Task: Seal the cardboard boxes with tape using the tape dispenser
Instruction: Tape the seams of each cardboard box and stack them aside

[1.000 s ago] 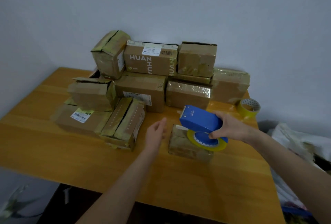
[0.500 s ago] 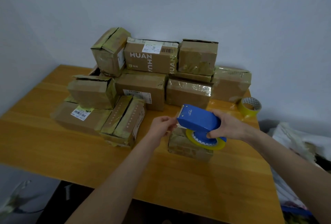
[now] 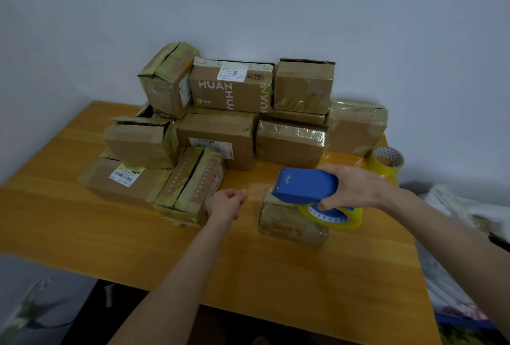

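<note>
My right hand (image 3: 356, 188) grips a blue tape dispenser (image 3: 305, 186) carrying a yellow tape roll (image 3: 335, 216). It is held just above a small cardboard box (image 3: 289, 224) on the wooden table (image 3: 276, 275). To the dispenser's left, my left hand (image 3: 227, 202) has its fingers curled and pinches the end of a faint clear tape strip (image 3: 259, 191) that stretches to the dispenser's mouth. Behind them stands a pile of several taped cardboard boxes (image 3: 220, 137).
A spare yellow tape roll (image 3: 386, 161) stands at the table's back right, by the wall. White bags or cloth (image 3: 455, 234) lie off the table's right edge. A two-part box (image 3: 190, 184) sits just left of my left hand.
My left hand reached to the dispenser's mouth, then drew back to the left with the tape end. The dispenser stayed over the small box.
</note>
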Motion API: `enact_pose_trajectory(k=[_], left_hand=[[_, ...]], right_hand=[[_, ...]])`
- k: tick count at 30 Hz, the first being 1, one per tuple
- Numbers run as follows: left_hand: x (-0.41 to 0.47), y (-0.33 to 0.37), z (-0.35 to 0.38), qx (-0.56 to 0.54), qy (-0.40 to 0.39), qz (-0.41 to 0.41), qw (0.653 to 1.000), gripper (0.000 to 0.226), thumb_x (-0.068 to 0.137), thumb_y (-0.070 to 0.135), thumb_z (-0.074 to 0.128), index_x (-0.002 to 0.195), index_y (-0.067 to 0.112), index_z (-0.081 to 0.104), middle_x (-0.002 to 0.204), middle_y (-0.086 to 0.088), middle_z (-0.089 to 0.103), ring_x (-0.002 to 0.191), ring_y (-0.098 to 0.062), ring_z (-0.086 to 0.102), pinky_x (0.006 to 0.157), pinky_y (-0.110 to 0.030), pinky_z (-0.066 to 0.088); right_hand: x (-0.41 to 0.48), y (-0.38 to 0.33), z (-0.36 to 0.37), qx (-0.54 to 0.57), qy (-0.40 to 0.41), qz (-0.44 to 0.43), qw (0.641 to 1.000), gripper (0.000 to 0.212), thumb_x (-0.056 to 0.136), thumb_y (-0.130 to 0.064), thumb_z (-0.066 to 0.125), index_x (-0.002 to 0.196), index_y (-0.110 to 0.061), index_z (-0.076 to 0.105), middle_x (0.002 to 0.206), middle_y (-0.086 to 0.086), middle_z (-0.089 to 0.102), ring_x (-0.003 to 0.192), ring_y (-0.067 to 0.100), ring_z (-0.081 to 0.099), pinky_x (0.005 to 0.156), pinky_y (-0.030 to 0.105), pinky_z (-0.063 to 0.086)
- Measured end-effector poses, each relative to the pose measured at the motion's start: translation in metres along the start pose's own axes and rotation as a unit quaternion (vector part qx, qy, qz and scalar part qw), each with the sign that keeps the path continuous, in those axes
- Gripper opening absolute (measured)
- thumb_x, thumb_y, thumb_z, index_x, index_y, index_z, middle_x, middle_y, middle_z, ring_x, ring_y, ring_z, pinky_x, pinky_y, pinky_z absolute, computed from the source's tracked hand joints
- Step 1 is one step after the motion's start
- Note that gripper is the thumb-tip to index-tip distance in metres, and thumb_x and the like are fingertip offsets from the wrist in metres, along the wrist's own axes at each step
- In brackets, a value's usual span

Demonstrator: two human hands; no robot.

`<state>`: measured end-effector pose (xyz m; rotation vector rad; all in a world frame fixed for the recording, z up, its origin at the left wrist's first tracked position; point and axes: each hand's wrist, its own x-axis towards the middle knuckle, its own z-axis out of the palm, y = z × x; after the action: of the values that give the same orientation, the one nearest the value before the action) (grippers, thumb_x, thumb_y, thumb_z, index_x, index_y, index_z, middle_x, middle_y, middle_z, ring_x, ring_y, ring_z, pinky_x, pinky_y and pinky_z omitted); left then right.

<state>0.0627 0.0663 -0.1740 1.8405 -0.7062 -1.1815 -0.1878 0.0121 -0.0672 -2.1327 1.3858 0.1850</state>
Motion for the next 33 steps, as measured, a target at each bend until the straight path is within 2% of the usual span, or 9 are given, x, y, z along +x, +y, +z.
enact_pose_trajectory(k=[3,11,13,15,17,20,23,26,33], left_hand=[[0.004,-0.010,0.006,0.022,0.022,-0.002,1.000,0.029,0.095,0.023,0.058,0.069,0.010,0.057,0.062,-0.002,0.047,0.054,-0.014,0.039,0.048,-0.024,0.033],[0.013,-0.038,0.019,0.146,0.012,-0.031,0.989,0.019,0.095,0.020,0.057,0.081,0.010,0.065,0.069,-0.001,0.056,0.062,-0.014,0.050,0.061,-0.030,0.041],[0.012,-0.041,0.025,0.190,-0.020,-0.022,0.981,0.024,0.097,0.026,0.054,0.106,0.008,0.067,0.075,-0.002,0.060,0.065,-0.016,0.054,0.061,-0.030,0.043],[0.010,-0.041,0.027,0.238,-0.060,-0.037,0.969,0.046,0.098,0.036,0.050,0.138,0.014,0.047,0.105,-0.009,0.064,0.081,-0.021,0.062,0.062,-0.029,0.049],[0.008,-0.043,0.021,0.316,-0.054,0.004,0.947,0.060,0.098,0.037,0.051,0.150,0.018,0.027,0.128,-0.012,0.055,0.094,-0.021,0.062,0.068,-0.030,0.053],[-0.007,-0.045,0.011,0.354,0.005,0.237,0.905,0.054,0.095,0.022,0.056,0.146,0.021,0.037,0.140,-0.004,0.047,0.104,-0.011,0.056,0.090,-0.022,0.048],[-0.023,-0.043,0.017,0.411,-0.091,0.375,0.825,0.063,0.095,0.033,0.054,0.150,0.016,0.028,0.154,0.001,0.029,0.138,-0.015,0.033,0.111,-0.026,0.029],[-0.024,-0.049,0.025,0.502,-0.129,0.393,0.760,0.068,0.099,0.037,0.047,0.153,0.013,0.014,0.160,-0.004,0.016,0.148,-0.020,0.010,0.119,-0.029,0.006],[-0.020,-0.048,0.029,0.577,-0.095,0.371,0.722,0.055,0.104,0.026,0.034,0.153,0.011,0.013,0.160,-0.009,0.016,0.148,-0.021,0.011,0.119,-0.029,0.001]], right_hand=[[0.000,0.002,0.004,0.001,-0.005,0.003,1.000,0.072,0.045,-0.069,0.060,0.112,-0.047,0.044,0.098,-0.015,0.059,0.092,0.014,0.060,0.083,0.045,0.054],[0.007,-0.003,0.018,-0.045,0.007,-0.004,0.999,0.073,0.070,-0.064,0.069,0.133,-0.044,0.037,0.110,-0.010,0.060,0.097,0.019,0.059,0.083,0.041,0.055],[0.011,-0.005,0.019,-0.052,0.010,-0.004,0.999,0.073,0.071,-0.063,0.069,0.133,-0.043,0.037,0.110,-0.009,0.060,0.097,0.019,0.059,0.082,0.040,0.055],[0.013,-0.004,0.020,-0.051,0.012,-0.004,0.999,0.072,0.070,-0.063,0.069,0.132,-0.042,0.038,0.109,-0.009,0.060,0.096,0.019,0.059,0.082,0.040,0.055],[0.014,-0.003,0.021,-0.041,0.013,-0.001,0.999,0.071,0.070,-0.062,0.070,0.132,-0.042,0.039,0.108,-0.009,0.061,0.095,0.018,0.059,0.081,0.039,0.055],[0.014,-0.003,0.021,-0.041,0.013,-0.005,0.999,0.070,0.072,-0.060,0.070,0.132,-0.041,0.038,0.108,-0.008,0.060,0.093,0.017,0.059,0.079,0.036,0.055],[0.016,-0.002,0.021,-0.031,0.016,-0.007,0.999,0.073,0.070,-0.061,0.070,0.132,-0.039,0.039,0.107,-0.009,0.061,0.093,0.016,0.060,0.080,0.037,0.055],[0.015,-0.005,0.020,-0.045,0.015,0.000,0.999,0.074,0.068,-0.064,0.070,0.129,-0.035,0.039,0.106,-0.007,0.060,0.093,0.017,0.060,0.079,0.037,0.056],[0.014,-0.010,0.016,-0.082,0.025,-0.002,0.996,0.070,0.068,-0.067,0.067,0.128,-0.040,0.042,0.107,-0.012,0.059,0.096,0.017,0.058,0.080,0.039,0.054]])
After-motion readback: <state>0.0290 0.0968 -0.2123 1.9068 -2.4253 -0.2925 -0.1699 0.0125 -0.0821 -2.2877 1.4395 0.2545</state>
